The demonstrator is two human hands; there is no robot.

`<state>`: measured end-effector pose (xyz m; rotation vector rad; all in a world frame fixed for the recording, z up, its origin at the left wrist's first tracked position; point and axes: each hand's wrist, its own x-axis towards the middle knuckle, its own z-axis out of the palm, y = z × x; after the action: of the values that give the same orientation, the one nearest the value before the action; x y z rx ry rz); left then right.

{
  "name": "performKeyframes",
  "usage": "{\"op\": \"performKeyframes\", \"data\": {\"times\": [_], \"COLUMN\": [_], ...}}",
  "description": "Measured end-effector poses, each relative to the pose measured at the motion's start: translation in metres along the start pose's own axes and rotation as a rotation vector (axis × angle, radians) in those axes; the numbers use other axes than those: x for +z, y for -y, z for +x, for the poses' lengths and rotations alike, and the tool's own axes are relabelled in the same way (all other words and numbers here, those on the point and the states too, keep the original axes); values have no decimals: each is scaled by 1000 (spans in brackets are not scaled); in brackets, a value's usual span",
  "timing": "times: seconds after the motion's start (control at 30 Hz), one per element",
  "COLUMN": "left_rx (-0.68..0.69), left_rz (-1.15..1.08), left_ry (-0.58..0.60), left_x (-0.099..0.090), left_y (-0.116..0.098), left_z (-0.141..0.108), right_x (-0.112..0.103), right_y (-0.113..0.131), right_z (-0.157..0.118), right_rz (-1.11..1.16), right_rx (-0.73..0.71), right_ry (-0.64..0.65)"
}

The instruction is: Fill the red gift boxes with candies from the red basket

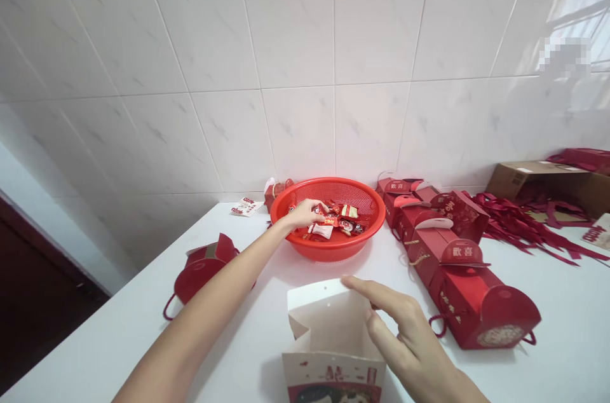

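My left hand (309,213) reaches into a red plastic colander (328,252), its fingers closed down on the wrapped candies (328,221) there. A red-wrapped candy shows at its fingertips. Nearer me stands an open paper gift box (333,362), white inside, with a printed red and white front. My right hand (412,339) grips this box at its right side, the index finger on the top of the back flap and the thumb by the side edge. The lower part of the box is cut off by the frame.
Folded red gift boxes (469,301) stand in rows to the right of the colander. A red box (204,269) with a cord handle lies left, beside my left forearm. Dark red ribbons (517,225) and a cardboard box (515,184) are at the far right. A tiled wall (300,129) closes the back.
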<state>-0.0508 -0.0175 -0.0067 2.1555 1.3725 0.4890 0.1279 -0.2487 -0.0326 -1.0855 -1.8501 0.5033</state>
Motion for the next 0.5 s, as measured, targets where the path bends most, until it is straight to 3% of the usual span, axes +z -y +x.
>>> {"op": "performKeyframes", "data": {"times": [0.23,0.5], "left_rx": [-153,-168], "left_rz": [224,540], "left_ry": [-57,250], "left_x": [-1,4], "left_y": [3,-7], "left_z": [2,5], "right_x": [-1,0], "right_y": [1,1], "right_z": [0,0], "right_rz": [19,23], "right_rx": [14,1], "right_ry": [2,4]}}
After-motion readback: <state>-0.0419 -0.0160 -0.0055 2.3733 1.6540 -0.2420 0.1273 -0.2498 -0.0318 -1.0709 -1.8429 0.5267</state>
